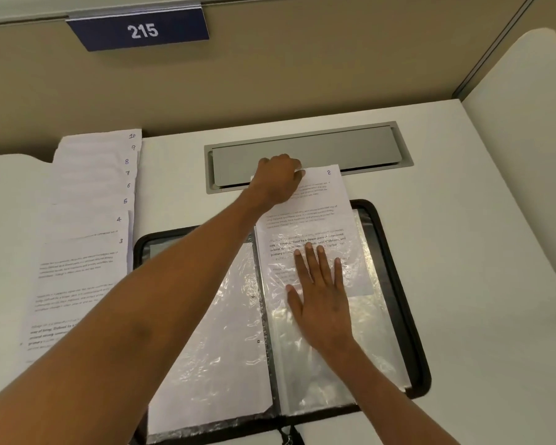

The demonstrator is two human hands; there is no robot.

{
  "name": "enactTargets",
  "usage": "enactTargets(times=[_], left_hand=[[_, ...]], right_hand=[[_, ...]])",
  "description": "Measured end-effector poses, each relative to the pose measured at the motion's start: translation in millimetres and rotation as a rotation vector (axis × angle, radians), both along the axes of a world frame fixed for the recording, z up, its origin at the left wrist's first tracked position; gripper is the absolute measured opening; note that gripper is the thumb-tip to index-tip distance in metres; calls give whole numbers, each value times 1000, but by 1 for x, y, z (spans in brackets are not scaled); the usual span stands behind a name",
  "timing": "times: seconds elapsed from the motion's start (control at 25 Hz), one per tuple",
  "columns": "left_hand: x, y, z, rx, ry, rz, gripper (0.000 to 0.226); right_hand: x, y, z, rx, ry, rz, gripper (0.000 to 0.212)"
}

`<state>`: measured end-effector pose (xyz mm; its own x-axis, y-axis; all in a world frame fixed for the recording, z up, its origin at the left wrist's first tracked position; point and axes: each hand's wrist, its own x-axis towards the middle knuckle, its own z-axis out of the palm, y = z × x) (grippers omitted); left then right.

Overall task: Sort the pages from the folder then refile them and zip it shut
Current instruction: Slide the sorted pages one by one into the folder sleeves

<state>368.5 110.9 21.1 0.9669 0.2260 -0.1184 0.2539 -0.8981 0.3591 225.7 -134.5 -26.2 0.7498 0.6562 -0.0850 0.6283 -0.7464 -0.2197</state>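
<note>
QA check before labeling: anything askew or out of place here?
Only page 2: half in the right sleeve, tilted, its top past the folder rim; left hand grips it, right hand presses the sleeve.

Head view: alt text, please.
Left hand grips the top of page 2, partly inside a clear sleeve of the open black folder; right hand presses the sleeve flat. Pages 3 to 10 lie fanned at left.
</note>
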Motion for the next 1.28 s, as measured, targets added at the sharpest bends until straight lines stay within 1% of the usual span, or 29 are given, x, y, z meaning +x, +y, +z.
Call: enactTargets(times=[0.12,0.28,0.4,0.48,0.6,0.76,0.88,1.08,1.28], left_hand=[[-18,-6,-3,-44,-15,-15,34],[-40,-11,-2,-150,-57,4,27],[-56,-19,4,-164,-98,-67,24],[-64,-26,5,-154,-98,-129,22],[-73,-35,4,-118,-99,-144,27],[-80,-46,2,-15,-108,-211,30],[-80,-53,0,-25,-75,-225,30],[-78,-56,0,-104,-27,-190,16],[-77,-63,3,-128,35,-198,19]], right_hand=[[12,2,-1,-15,-4,13,65],[17,-2,5,-2,-4,14,66],[13,-10,3,-12,-21,12,67],[12,-12,1,5,-14,4,67],[15,-11,-3,12,4,-1,67],[18,-16,-3,-11,8,8,68],[11,-19,0,-9,4,16,69],[5,-25,-1,19,15,-6,70],[4,-27,-1,27,10,-9,70]])
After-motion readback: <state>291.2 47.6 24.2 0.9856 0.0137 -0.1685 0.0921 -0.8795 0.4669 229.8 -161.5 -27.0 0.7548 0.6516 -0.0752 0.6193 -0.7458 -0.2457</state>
